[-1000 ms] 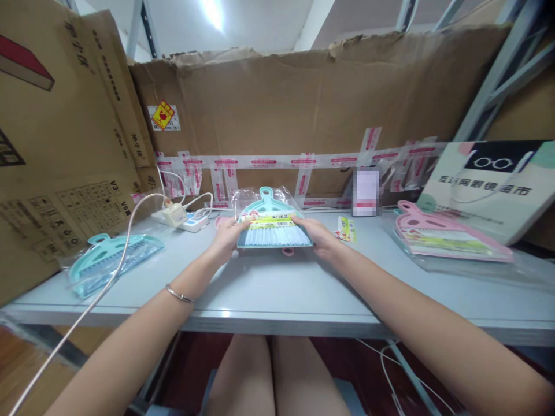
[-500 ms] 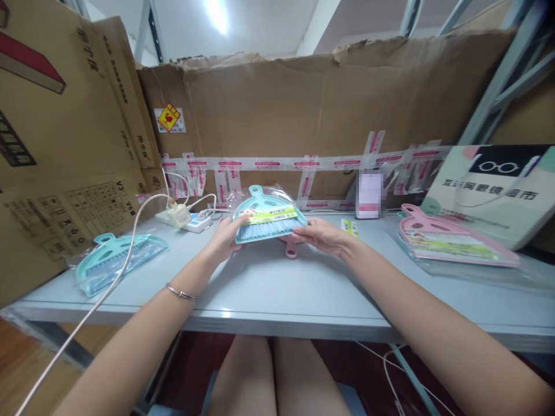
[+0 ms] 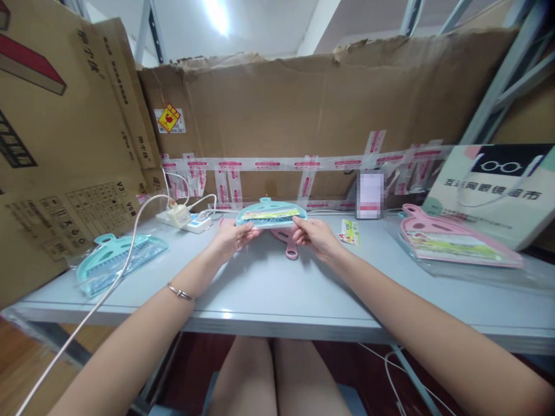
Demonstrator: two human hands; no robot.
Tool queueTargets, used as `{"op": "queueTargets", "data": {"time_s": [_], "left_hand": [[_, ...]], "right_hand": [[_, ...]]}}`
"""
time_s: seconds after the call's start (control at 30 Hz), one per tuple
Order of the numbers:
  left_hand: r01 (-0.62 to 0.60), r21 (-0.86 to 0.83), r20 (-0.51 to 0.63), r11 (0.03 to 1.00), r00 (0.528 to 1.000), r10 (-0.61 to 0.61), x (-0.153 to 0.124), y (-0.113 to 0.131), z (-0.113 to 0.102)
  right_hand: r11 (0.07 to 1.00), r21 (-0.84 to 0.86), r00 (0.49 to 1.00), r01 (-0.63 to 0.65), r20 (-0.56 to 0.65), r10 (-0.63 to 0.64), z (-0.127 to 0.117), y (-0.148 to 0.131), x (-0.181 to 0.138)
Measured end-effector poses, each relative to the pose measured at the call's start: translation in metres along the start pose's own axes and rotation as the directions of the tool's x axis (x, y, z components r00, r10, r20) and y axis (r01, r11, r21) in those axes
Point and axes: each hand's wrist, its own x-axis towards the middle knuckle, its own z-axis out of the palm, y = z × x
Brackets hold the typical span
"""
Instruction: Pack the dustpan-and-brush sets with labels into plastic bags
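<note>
My left hand [image 3: 234,240] is closed on the left corner of a light blue dustpan [image 3: 265,203]. At its right corner, my right hand [image 3: 313,234] pinches the rim between thumb and fingers. The dustpan is held above the table, tilted so that it is seen nearly edge-on. A yellow-green label card [image 3: 273,213] lies across it, with a strip of blue brush bristles just below. Behind and under the blue dustpan, a pink dustpan or brush [image 3: 291,249] lies on the table, mostly hidden, with its handle toward me.
Bagged blue dustpan set [image 3: 117,260] lies left, crossed by a white cable [image 3: 130,248]. A power strip [image 3: 197,223] with adapter sits behind. At right are a small card [image 3: 349,232], phone [image 3: 370,195], pink dustpan set [image 3: 459,240] and white bag [image 3: 489,190]. Cardboard [image 3: 277,110] walls the back.
The blue dustpan has tipped flatter, so its face and bristles show less. Both hands have shifted slightly with it, and more of the small card at right shows.
</note>
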Motion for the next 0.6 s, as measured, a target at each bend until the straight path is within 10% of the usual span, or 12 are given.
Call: {"op": "queueTargets", "data": {"time_s": [0.3,0.47,0.6], "left_hand": [[-0.058,-0.081,-0.163,0.995,0.986,0.044,0.001,0.006,0.0],[-0.026,-0.105,-0.163,0.994,0.987,0.008,0.001,0.009,-0.002],[-0.003,-0.089,-0.096,0.996,0.995,-0.006,-0.007,0.009,0.001]], "right_hand": [[0.977,-0.14,0.986,0.159,0.063,-0.151,-0.004,0.0,-0.002],[0.863,-0.226,0.873,0.452,0.313,-0.375,-0.021,-0.007,-0.003],[0.737,-0.338,0.811,0.585,0.28,-0.515,-0.018,-0.003,-0.004]]}}
